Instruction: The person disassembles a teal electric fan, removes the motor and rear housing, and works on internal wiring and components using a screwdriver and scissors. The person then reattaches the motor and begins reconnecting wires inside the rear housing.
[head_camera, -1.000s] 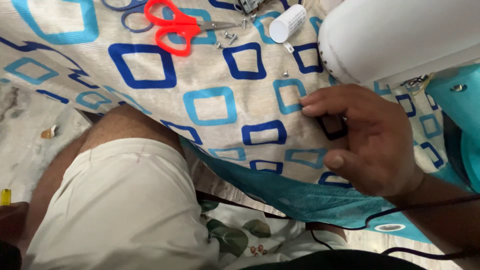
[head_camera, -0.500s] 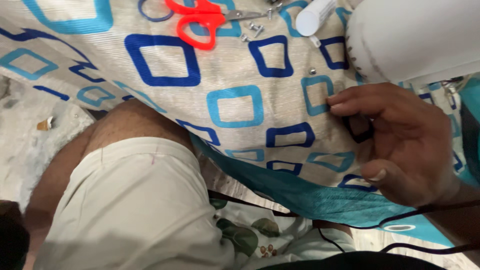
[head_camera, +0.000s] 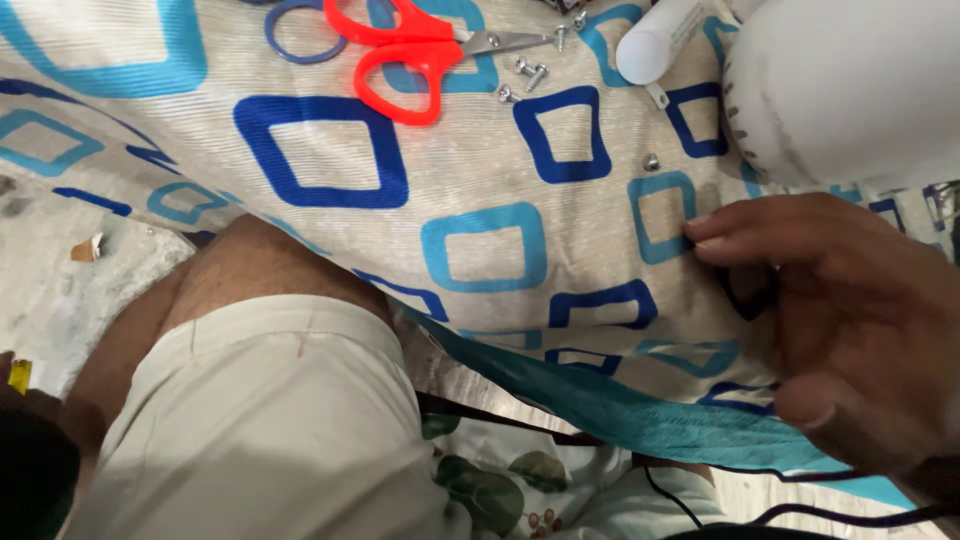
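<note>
My right hand (head_camera: 850, 330) lies on a beige cloth (head_camera: 500, 170) printed with blue and turquoise squares, at the right of the view. Its fingers are bent and close together, fingertips pointing left, thumb near the cloth's turquoise hem (head_camera: 620, 410). A dark patch shows under the fingers; I cannot tell if it is the print or a small object. A white rounded plastic appliance body (head_camera: 850, 90) stands just above the hand. My left hand is out of view. My bare knee (head_camera: 250, 280) and light shorts (head_camera: 260, 440) fill the lower left.
Red-handled scissors (head_camera: 420, 50) lie at the top, beside a blue ring (head_camera: 300, 35). Several small screws (head_camera: 525, 75) are scattered near a white tube (head_camera: 660, 40). A thin black cable (head_camera: 700, 510) runs along the bottom over leaf-printed fabric (head_camera: 490, 480). Bare floor (head_camera: 70, 290) shows at the left.
The view has drifted, so the scissors and cloth sit further right and lower in frame. My right hand stays on the cloth in much the same pose.
</note>
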